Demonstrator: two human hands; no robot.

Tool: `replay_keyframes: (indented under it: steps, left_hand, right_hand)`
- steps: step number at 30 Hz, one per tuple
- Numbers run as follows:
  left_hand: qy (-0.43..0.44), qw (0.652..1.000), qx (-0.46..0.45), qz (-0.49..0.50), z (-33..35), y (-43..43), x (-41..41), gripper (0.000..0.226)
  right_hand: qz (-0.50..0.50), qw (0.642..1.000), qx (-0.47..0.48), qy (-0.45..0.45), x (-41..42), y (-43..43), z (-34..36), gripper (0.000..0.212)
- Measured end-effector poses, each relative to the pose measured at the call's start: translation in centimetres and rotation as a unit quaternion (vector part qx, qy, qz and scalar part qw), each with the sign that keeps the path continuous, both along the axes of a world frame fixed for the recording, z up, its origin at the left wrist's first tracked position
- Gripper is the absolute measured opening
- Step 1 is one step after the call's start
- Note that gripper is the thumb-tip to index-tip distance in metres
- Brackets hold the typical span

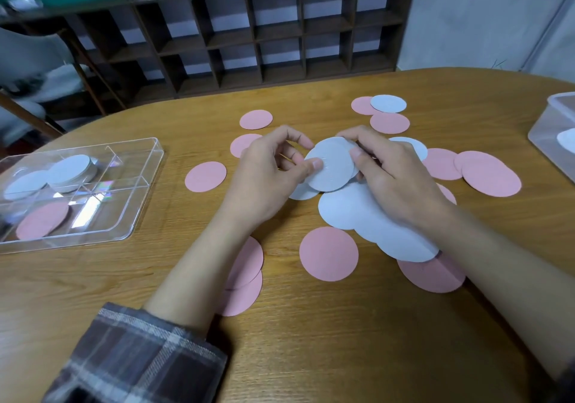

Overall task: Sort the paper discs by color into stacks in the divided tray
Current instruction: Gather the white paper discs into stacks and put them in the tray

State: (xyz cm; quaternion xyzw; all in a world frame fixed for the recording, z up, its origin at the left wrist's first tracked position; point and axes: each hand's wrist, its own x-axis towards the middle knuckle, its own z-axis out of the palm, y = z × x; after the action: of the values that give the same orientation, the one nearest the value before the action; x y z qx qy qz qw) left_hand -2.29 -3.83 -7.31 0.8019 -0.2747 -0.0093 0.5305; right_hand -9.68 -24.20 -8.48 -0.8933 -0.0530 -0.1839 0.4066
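Head view, left to right: divided tray [124,166] holds stacked white discs [73,169] in its far-left part and a pink disc [42,219] nearer, so I'd judge sorting is early. Left hand [267,172] and right hand [395,175] both pinch one small bunch of white discs [331,166] over mid-table. Many loose pink discs [328,253] and some loose white discs [345,209] remain. Tray stack counts are unreadable, the right forearm hides some discs, and the clear container [557,113] is cut off.
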Motion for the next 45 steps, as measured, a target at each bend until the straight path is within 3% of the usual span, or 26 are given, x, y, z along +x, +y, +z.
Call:
replay_keyframes:
  steps: [9,20,24,29,31,37,41,45]
  left_hand:
    - [-0.006,0.995,-0.019,0.095,0.0,-0.5,-0.8,0.018]
    - [0.010,0.999,0.005,0.040,-0.2,-0.7,-1.0,0.008]
    - [-0.021,0.998,0.027,0.050,-0.3,-0.5,-0.9,0.007]
    - [-0.094,0.972,0.208,0.053,-1.0,0.4,0.1,0.039]
    - [-0.109,0.960,0.254,0.043,-1.2,0.6,0.2,0.042]
    - [-0.087,0.967,0.234,0.044,-1.0,0.6,0.3,0.045]
    - [-0.104,0.974,0.189,0.075,-0.6,0.6,0.3,0.033]
    - [-0.024,0.992,0.104,0.070,0.1,0.8,0.4,0.017]
  right_hand:
    - [0.034,0.999,0.002,-0.003,-0.4,0.3,0.4,0.037]
    - [0.014,0.997,-0.067,0.044,0.2,-0.5,0.2,0.022]
    - [0.021,0.996,-0.079,0.042,0.0,-0.5,0.3,0.020]
    - [-0.033,0.996,-0.086,0.001,0.4,-0.8,0.0,0.022]
    - [-0.050,0.995,-0.091,0.009,0.5,-1.0,-0.1,0.024]
    - [-0.065,0.992,-0.106,0.018,0.6,-1.0,-0.3,0.027]
    - [-0.071,0.993,-0.089,0.006,0.5,-1.0,-0.2,0.024]
    - [-0.068,0.996,-0.051,0.002,0.5,-0.9,-0.1,0.025]
